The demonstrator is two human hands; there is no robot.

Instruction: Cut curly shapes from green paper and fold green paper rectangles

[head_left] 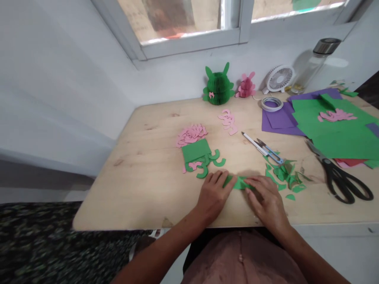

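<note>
Between my hands a small green paper strip (239,182) lies on the wooden table near its front edge. My left hand (213,193) presses on the strip's left end with its fingers together. At the right end, my right hand (266,199) pinches the paper between thumb and fingers. Just beyond my left hand are curved green cutouts (203,169) and a green rectangle (196,150), with a pile of pink cutouts (192,135) behind. Green scraps (286,175) lie beyond and to the right of my right hand.
Black-handled scissors (334,173), a white pen (254,143) and small blue snips (271,152) lie on the right. Green sheets (340,134), purple paper (280,116) and a tape roll (272,104) sit farther back. A green paper figure (219,88), fan (280,79) and bottle (312,71) stand by the wall.
</note>
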